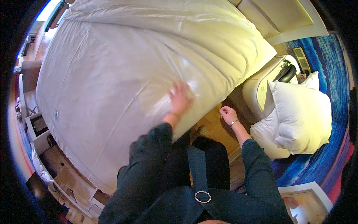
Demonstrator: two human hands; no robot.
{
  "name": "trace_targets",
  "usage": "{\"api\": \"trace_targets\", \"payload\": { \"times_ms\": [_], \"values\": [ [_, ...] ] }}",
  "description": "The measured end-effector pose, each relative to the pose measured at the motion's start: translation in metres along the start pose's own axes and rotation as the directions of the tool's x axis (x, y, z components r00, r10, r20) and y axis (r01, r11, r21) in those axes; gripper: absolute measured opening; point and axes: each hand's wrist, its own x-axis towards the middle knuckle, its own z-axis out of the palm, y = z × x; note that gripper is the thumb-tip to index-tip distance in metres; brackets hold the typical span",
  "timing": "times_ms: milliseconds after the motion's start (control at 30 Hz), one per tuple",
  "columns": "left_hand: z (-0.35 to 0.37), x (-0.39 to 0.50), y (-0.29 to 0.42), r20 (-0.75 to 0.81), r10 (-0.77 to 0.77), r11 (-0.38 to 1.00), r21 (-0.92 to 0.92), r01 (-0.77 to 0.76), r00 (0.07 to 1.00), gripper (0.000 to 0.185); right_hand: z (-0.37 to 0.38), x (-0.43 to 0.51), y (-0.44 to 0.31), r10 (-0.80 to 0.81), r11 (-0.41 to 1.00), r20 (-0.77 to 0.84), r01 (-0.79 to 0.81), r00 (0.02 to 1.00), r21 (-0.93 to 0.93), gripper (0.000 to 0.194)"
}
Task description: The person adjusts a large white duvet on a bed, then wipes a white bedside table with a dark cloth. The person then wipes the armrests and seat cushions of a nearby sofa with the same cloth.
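Note:
A large white sheet (112,72) covers the bed before me, with long creases and folds running across it. My left hand (180,98) is over the sheet near the bed's right edge, palm down and fingers apart. It is blurred, so whether it touches the cloth is hard to tell. Beyond that edge, my right hand (229,114) hangs above the wooden floor with its fingers curled in. Nothing shows in its grasp, and a bracelet circles the wrist.
White pillows (302,117) are piled on the right, against a rounded nightstand (254,86) bearing a black object (285,73). A padded headboard (268,19) rises at the upper right. Low open shelving (64,179) lines the lower left. Blue patterned wall covering (324,72) spans the right.

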Motion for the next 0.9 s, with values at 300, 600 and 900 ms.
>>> {"api": "trace_targets", "payload": {
  "times_ms": [300, 600, 900],
  "values": [
    [0.023, -0.067, 0.049, -0.046, 0.200, 0.946, -0.252, -0.205, 0.979, 0.069, -0.176, 0.181, -0.079, -0.370, 0.927, -0.290, 0.331, 0.883, -0.173, 0.032],
    [0.019, 0.028, 0.113, 0.065, -0.219, 0.970, -0.097, 0.224, 0.974, 0.082, -0.296, 0.312, -0.165, -0.121, 0.676, 0.036, 0.109, 0.992, -0.729, 0.108],
    [0.024, -0.043, 0.124, 0.399, -0.184, -0.410, -0.862, 0.299, 0.898, 0.083, -0.258, 0.087, -0.140, -0.333, 0.865, 0.751, 0.501, 0.570, 0.004, 0.034]
  ]
}}
